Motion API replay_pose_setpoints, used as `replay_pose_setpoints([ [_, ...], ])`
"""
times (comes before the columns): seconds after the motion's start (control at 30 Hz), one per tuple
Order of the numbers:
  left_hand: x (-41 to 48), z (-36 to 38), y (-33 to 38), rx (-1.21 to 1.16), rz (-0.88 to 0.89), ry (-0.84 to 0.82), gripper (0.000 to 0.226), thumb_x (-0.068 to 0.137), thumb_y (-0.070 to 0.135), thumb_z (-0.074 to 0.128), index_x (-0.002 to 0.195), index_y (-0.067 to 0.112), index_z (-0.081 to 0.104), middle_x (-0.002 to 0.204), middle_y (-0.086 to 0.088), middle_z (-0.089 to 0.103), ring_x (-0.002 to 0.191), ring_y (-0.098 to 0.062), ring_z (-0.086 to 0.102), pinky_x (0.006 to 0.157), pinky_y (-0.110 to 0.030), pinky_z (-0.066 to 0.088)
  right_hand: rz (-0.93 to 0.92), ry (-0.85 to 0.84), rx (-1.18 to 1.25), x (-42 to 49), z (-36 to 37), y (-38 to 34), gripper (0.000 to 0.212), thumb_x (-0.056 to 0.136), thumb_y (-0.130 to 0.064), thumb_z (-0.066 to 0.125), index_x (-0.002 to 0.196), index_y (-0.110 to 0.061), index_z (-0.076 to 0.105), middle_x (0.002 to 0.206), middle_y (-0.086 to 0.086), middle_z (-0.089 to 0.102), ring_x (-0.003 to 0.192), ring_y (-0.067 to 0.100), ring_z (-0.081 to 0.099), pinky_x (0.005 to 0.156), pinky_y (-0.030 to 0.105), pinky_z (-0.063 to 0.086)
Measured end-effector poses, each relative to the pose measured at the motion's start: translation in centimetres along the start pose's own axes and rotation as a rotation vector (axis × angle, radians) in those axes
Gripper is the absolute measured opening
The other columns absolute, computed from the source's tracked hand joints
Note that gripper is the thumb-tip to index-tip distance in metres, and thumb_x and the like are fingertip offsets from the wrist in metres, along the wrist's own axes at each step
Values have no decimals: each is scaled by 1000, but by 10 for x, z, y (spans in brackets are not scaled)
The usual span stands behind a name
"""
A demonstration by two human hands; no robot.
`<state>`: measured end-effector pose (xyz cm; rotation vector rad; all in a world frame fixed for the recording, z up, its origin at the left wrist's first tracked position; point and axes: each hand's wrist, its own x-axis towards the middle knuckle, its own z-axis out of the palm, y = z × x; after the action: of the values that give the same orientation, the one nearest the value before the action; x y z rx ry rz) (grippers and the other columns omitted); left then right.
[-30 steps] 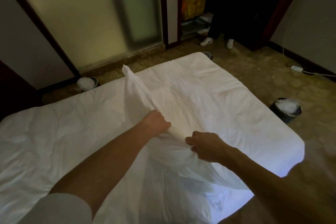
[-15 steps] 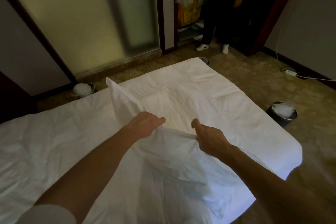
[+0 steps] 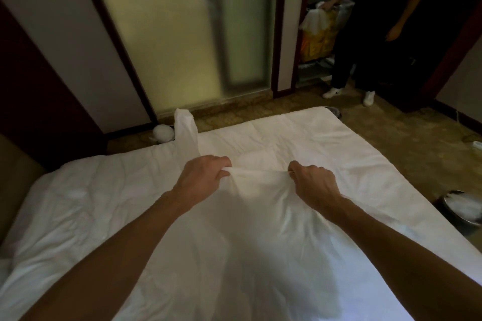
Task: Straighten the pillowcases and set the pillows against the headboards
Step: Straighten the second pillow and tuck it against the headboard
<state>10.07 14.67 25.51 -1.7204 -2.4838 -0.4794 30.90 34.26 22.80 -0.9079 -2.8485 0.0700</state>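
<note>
Your left hand (image 3: 206,177) is clamped on the pillowcase (image 3: 260,206), knuckles up, fingers curled over its far edge. Your right hand (image 3: 313,184) has the same edge, fist closed tight round a bunched fold, just to the 3 o'clock side of the left. Between the two fists the hem runs taut, a short straight white band.

From there the pillowcase drops back toward you at 6 o'clock, spread between your forearms and lying on the bed (image 3: 339,143). Whether a pillow sits inside it, I cannot tell. One corner of the fabric stands up past your left hand at 11 o'clock, a limp white point rising above the far side of the mattress. The bed's white cover is creased and runs from 9 o'clock round to 3 o'clock under everything.

Out at 10 o'clock, on the carpet (image 3: 391,135) just beyond the bed, sits a small bin (image 3: 163,133) with a white liner. A second bin (image 3: 460,210), also lined in white, stands by the bed's edge at 3 o'clock. At 12 o'clock there is a frosted glass panel (image 3: 182,34). At 1 o'clock a person in dark clothes (image 3: 370,21) stands in white shoes (image 3: 332,92), one hand down at a yellow bag (image 3: 317,41).
</note>
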Motion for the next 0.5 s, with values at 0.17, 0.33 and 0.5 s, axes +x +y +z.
replay_pose_setpoints([
  [0.17,-14,-55,-21,107,-158,18,10,93,34,60,100,32,67,90,9,66,82,-12,56,71,-27,38,-186,33,-65,35,-26,-44,21,101,-21,45,122,-23,49,80,0,66,60,17,57,56,27,41],
  [0.33,-47,-64,-56,145,-336,9,15,94,37,58,103,35,70,95,11,69,86,-11,57,71,-26,37,-267,74,-32,48,-31,-84,23,100,-18,45,122,-23,51,79,-3,66,55,14,55,51,25,40],
  [0.5,-91,-47,-76,184,-434,-33,19,95,42,54,108,36,68,99,6,68,93,-15,61,71,-25,35,-424,31,-22,38,-10,-108,20,98,-19,48,117,-24,51,81,-5,69,53,13,51,48,24,33],
])
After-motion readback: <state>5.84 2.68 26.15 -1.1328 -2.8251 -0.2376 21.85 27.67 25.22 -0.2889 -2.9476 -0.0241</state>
